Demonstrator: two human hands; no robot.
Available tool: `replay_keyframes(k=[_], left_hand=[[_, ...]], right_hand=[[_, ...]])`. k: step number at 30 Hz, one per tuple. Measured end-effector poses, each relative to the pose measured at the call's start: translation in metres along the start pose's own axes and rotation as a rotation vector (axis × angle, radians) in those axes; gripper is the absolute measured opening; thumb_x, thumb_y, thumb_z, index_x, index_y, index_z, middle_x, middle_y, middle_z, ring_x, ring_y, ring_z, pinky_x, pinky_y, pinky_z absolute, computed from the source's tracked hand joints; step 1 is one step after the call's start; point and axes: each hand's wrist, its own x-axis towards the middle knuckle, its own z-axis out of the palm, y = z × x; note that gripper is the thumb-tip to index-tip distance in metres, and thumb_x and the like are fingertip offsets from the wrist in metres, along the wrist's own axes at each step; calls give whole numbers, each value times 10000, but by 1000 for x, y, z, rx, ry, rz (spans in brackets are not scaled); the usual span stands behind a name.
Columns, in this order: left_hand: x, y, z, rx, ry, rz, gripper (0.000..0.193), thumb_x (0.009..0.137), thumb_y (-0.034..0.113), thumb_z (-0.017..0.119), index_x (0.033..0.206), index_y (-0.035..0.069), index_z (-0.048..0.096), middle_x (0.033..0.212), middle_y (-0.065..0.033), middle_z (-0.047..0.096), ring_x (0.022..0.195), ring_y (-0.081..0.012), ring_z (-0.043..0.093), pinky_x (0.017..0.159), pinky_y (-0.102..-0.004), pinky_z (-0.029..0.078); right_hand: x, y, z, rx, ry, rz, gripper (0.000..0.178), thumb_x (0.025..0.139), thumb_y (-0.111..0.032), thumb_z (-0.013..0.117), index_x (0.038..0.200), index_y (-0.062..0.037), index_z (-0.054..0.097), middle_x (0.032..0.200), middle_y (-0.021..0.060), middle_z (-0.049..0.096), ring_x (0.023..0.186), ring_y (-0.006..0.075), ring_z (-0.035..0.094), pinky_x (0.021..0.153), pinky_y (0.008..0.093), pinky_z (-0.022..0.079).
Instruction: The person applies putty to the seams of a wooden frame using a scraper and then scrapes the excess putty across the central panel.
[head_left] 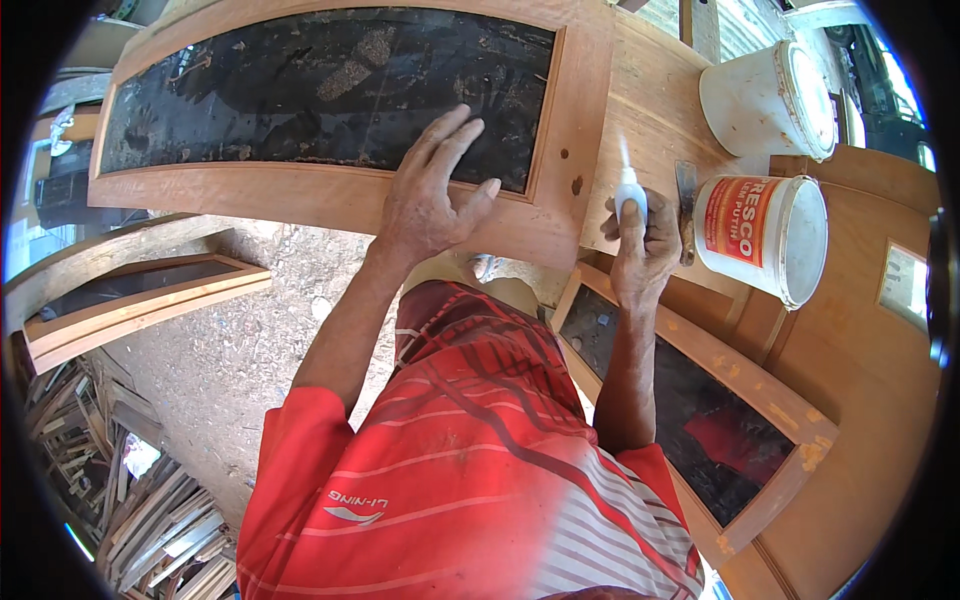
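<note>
A wooden-framed panel [250,183] with dusty dark glass [270,95] lies flat in front of me. My left hand [428,195] rests on its near edge, fingers spread and reaching over onto the glass. Just right of the panel, my right hand [648,248] grips a small white glue bottle [629,188], its thin nozzle pointing up and away from me. The thumb presses along the bottle's side. Close beside that hand, a flat-bladed scraper [686,180] lies by a white bucket with a red label [735,225].
A second white bucket [750,100] stands farther back on the wooden bench [640,90]. Below right leans another glazed wooden frame [740,385]. At the left are a smaller glazed frame [150,310] and a heap of wood offcuts [165,525] on the ground.
</note>
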Motion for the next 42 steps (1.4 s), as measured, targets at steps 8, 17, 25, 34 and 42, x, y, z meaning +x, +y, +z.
replay_keyframes(k=[8,17,25,34,42], left_hand=[[-3,-4,-5,-86,155,42,816,889,259,749,1585,-12,420,1654,-279,370,1549,-423,350,1265,-506,292],[-13,-2,-8,-153,143,86,730,836,280,809,1460,0,552,1596,-252,448,1514,-451,387,1240,-568,329],[-21,-29,-47,-135,218,150,354,876,87,739,1224,27,718,1434,-179,638,1442,-407,502,1212,-561,357],[-29,-102,-147,120,237,25,177,1001,36,554,1114,23,690,1363,-164,684,1409,-402,532,1209,-549,348],[-23,-133,-165,64,273,-207,220,1121,113,480,1195,-21,638,1387,-168,679,1451,-399,500,1208,-495,370]], right_hand=[[18,60,-19,-340,275,-280,233,1055,-100,669,1239,33,719,1114,73,709,1030,177,640,933,319,508],[45,108,-26,-500,340,-257,315,1046,-202,698,1252,36,715,1119,131,764,1027,218,713,918,355,553],[45,99,-19,-440,307,-96,329,1043,-260,704,1244,2,706,920,29,681,824,116,596,742,292,482],[46,51,5,-151,384,-57,294,1069,-210,651,1182,61,661,1013,117,747,843,177,717,781,325,591],[81,18,9,-120,169,71,367,1075,-310,667,1240,17,660,1010,96,734,846,131,683,800,309,596]])
